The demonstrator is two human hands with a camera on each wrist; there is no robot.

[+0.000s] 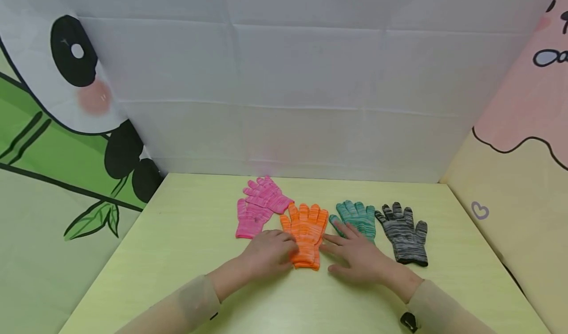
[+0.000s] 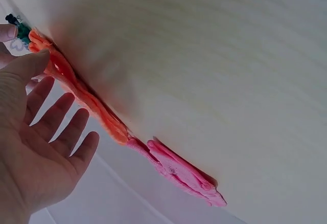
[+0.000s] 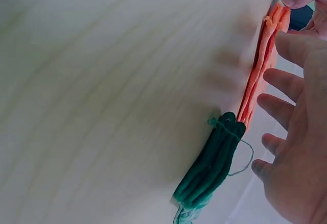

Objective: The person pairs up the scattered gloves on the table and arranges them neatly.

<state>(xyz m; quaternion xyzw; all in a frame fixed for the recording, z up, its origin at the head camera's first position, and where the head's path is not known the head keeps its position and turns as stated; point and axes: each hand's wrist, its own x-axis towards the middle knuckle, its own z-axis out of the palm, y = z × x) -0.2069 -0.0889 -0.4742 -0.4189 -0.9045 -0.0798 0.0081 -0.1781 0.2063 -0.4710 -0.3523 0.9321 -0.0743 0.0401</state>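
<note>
An orange knit glove (image 1: 307, 235) lies flat on the table, fingers pointing away, cuff toward me. My left hand (image 1: 270, 251) is at its left edge, the fingertips meeting the side near the cuff. On the other side, my right hand (image 1: 359, 259) has spread fingers, its fingertips by the orange glove's right edge. That hand partly covers a green knit glove (image 1: 361, 219). Both wrist views show the palms with fingers loosely extended, pinching nothing. In the left wrist view the orange glove (image 2: 97, 106) appears edge-on, layered in folds.
Two pink gloves (image 1: 267, 194) overlap at the left, touching the orange one. A grey-and-black glove (image 1: 405, 235) lies at the right. A loose green thread (image 3: 249, 155) hangs from the green glove. A white backdrop (image 1: 301, 77) and printed side panels surround the table (image 1: 186, 245).
</note>
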